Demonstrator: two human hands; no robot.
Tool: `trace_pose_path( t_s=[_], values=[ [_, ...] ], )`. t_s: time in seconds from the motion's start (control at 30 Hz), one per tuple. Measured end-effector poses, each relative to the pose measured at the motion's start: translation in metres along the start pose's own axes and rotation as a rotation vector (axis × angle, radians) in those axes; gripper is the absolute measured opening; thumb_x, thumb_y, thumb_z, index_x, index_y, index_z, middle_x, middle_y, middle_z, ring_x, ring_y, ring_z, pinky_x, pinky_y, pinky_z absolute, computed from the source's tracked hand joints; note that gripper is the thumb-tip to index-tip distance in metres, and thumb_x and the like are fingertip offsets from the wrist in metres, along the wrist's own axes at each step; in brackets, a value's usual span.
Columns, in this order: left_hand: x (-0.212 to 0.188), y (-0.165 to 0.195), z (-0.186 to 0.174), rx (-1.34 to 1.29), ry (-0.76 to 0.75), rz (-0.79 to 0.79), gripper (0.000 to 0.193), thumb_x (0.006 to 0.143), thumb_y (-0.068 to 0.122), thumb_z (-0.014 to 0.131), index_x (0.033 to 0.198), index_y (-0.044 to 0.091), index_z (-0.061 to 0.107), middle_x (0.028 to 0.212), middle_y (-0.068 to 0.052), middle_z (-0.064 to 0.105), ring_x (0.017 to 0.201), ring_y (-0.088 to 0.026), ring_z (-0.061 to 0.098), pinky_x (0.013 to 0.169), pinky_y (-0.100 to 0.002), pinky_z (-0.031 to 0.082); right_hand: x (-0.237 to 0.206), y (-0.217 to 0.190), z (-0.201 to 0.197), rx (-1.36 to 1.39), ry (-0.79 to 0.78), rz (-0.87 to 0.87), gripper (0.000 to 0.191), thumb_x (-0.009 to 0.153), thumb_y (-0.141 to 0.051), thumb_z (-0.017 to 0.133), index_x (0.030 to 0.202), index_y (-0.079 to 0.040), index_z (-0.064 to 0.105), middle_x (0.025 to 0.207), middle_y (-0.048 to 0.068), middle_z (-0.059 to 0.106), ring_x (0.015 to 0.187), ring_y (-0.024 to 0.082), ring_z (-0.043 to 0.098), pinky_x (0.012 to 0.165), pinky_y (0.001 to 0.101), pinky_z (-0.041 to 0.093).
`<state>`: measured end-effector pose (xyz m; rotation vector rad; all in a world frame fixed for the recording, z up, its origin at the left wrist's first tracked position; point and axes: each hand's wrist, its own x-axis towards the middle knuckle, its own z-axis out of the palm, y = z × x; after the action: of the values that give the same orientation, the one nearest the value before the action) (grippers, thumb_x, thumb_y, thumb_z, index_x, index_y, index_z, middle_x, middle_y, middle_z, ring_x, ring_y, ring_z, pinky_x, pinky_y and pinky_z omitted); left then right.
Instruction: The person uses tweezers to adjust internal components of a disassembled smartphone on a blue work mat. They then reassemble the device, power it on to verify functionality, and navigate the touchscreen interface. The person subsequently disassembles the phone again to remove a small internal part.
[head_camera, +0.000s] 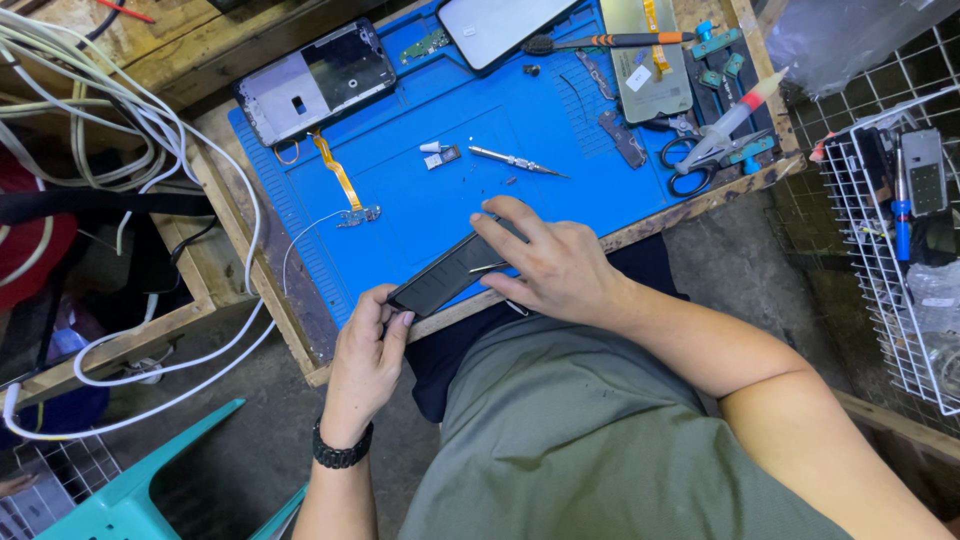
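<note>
Head cam: dark slim phone (447, 273), glossy black, lies tilted across near edge of blue work mat (400, 170), one end low-left, other end up-right. Left hand (368, 352) grips its low-left end, thumb and fingers clamped on the corner. Right hand (548, 262) rests on the up-right end, fingers curled and pressing down on it, w/ a thin metal tool (487, 267) against the phone's edge; can't tell exactly which fingers pinch it. Farther on mat: small screwdriver (515, 161), white-and-dark small part (438, 153), orange flex cable (338, 172), opened phone frame (317, 80) far left, scissors (698, 155) right. Wire basket (862, 240) at far right holds a blue-handled tool (901, 210) and a grey slab-like device (923, 172). White cables (150, 130) loop on left.
</note>
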<state>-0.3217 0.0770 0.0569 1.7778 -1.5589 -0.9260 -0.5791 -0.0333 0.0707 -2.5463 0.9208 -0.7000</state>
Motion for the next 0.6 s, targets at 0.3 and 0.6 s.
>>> trace_pose_path(
  t_s=[0.3, 0.6],
  values=[
    [-0.0008, 0.0004, -0.0006, -0.089, 0.020, -0.009, 0.018, 0.097, 0.004, 0.064, 0.114, 0.000, 0.060, 0.081, -0.007, 0.070, 0.071, -0.012, 0.066, 0.066, -0.027, 0.052, -0.0005, -0.0009, -0.0010, 0.005, -0.004, 0.003, 0.071, 0.079, -0.030, 0.083, 0.139, -0.005, 0.056, 0.137, 0.015, 0.056, 0.074, 0.024, 0.070, 0.061, 0.0362, 0.055],
    [0.0002, -0.0040, -0.0020, -0.115, -0.010, -0.063, 0.014, 0.096, 0.005, 0.065, 0.109, 0.000, 0.062, 0.076, -0.004, 0.069, 0.065, -0.009, 0.060, 0.059, -0.026, 0.048, 0.0000, -0.0021, -0.0018, 0.017, -0.009, 0.006, 0.070, 0.078, -0.029, 0.082, 0.138, -0.006, 0.056, 0.137, 0.014, 0.056, 0.074, 0.024, 0.070, 0.061, 0.0362, 0.056]
  ],
)
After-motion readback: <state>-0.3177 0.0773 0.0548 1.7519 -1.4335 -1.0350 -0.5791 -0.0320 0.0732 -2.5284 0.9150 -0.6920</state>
